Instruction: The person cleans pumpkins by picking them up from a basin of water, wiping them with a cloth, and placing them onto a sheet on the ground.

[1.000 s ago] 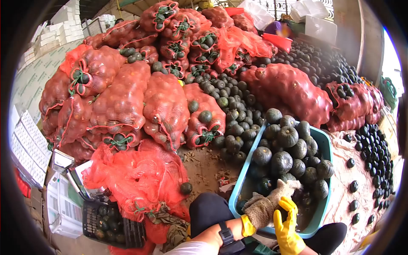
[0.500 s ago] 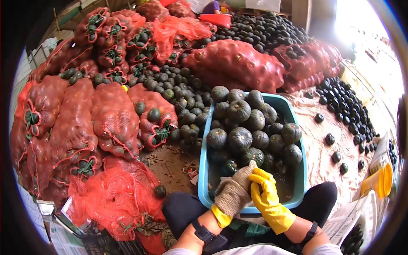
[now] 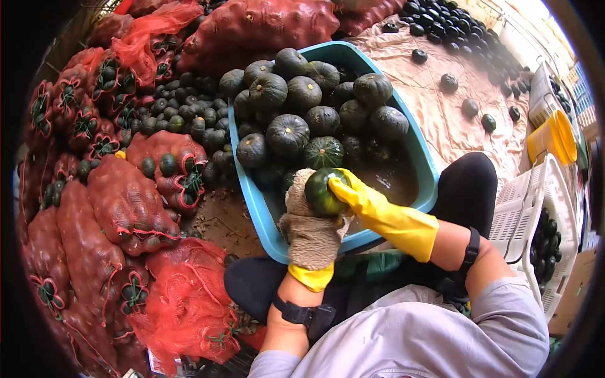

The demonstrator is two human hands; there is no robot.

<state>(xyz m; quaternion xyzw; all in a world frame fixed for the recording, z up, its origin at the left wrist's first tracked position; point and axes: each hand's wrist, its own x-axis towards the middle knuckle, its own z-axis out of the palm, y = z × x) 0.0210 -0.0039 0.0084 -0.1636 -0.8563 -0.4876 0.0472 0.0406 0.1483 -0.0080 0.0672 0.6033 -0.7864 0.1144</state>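
Note:
A small dark green pumpkin point(image 3: 326, 193) is held between my two hands above the near part of a blue tub point(image 3: 255, 223). My left hand point(image 3: 313, 234), in a yellow glove with a beige rough cloth mitt over it, cups the pumpkin's left side and underside. From the right, my right hand point(image 3: 365, 200) in a yellow rubber glove grips it, fingers over the top right. Just beyond my hands, many dark green pumpkins point(image 3: 287, 133) are heaped in the tub, with murky water point(image 3: 391, 183) showing at its right.
Red mesh sacks point(image 3: 126, 211) of pumpkins and an empty-looking red net point(image 3: 186, 299) lie at left. Loose pumpkins spread over a pinkish sheet point(image 3: 435, 94) at right. A yellow bucket point(image 3: 551, 138) and white crates point(image 3: 517, 217) stand beside my right knee.
The view has swung to the right and downward. My hands, earlier close together low over the tub with no pumpkin visible in them, now hold a pumpkin in plain sight.

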